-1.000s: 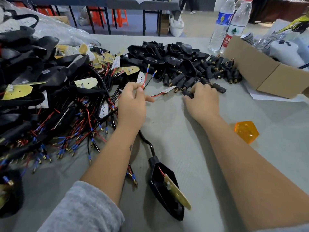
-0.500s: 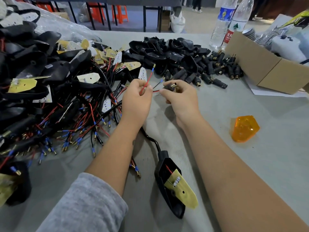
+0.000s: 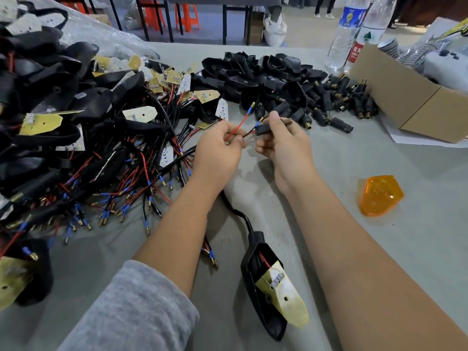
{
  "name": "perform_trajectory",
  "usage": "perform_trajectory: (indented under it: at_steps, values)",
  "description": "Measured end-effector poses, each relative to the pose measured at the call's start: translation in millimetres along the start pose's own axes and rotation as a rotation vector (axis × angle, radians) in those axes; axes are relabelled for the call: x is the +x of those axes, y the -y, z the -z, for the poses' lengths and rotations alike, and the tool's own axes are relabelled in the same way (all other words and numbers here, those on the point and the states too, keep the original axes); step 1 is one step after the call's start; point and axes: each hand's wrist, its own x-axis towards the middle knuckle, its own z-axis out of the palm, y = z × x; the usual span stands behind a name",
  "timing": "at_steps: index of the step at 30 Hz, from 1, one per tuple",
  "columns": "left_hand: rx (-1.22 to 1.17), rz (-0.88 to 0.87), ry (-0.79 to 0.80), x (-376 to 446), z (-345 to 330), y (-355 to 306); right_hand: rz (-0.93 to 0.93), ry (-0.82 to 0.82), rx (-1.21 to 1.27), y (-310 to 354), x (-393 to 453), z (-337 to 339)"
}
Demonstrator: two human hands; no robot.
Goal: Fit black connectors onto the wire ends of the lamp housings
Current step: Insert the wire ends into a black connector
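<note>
A small assembly workshop is showing here: heaps of black lamp housings (image 3: pixel 63 102) with loose wires are lying across a grey work table (image 3: pixel 379 249), a pile of black connectors (image 3: pixel 336 102) is sitting beside a cardboard box (image 3: pixel 405 102), and orange plastic stools (image 3: pixel 187 16) are standing under further tables behind.

From my feed the left hand (image 3: pixel 217 153) covers where it pinches the red wire (image 3: pixel 236 129), and the right hand (image 3: pixel 283 145) curls over most of the black connector (image 3: pixel 260 129), so I can't tell whether any wire end is seated. The heap of wired housings (image 3: pixel 76 138) runs off the table's left edge. Both water bottles (image 3: pixel 354 34) are cut at the top, labels unreadable.
</note>
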Motion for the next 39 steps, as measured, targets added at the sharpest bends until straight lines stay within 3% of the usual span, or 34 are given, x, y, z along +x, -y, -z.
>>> perform_trajectory:
  at_steps: [4, 8, 21, 26, 33, 39]
  values:
    - [-0.009, 0.075, -0.008, 0, 1, -1, -0.011, -0.034, 0.117, 4, -3, 1]
    - [-0.114, 0.002, 0.011, -2, 4, -3, -0.042, 0.004, 0.193, 5, -3, 4]
    - [-0.144, -0.038, 0.073, -7, 5, -6, -0.112, 0.077, 0.179, 5, 0, 4]
    - [-0.116, -0.017, 0.049, -6, 4, -7, -0.084, 0.162, 0.041, 3, -2, 3]
    - [-0.223, 0.162, -0.022, -2, 3, -12, -0.035, 0.194, -0.115, 1, -5, -1]
    - [-0.242, 0.126, -0.031, -4, 2, -7, -0.024, 0.184, -0.159, 1, -7, -2]
